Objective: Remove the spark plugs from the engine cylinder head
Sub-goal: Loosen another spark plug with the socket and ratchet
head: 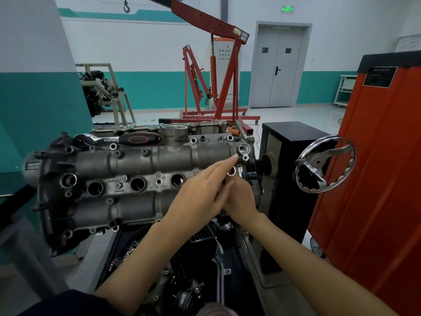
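The grey cylinder head (141,160) lies across an engine stand, with three open round spark plug wells (137,184) in a row along its middle. At the right end, my right hand (240,199) grips a chrome socket (231,171) whose open end shows above my fingers. My left hand (200,192) lies over the head beside it, fingers straight, the fingertips reaching toward the head's right end. The rightmost well is hidden behind my hands. No spark plug is visible.
A ratchet with a black handle (136,139) rests on the head's far edge. A chrome handwheel (324,164) and black stand box (287,156) are at right, beside an orange cabinet (376,167). Red engine cranes (218,71) stand behind.
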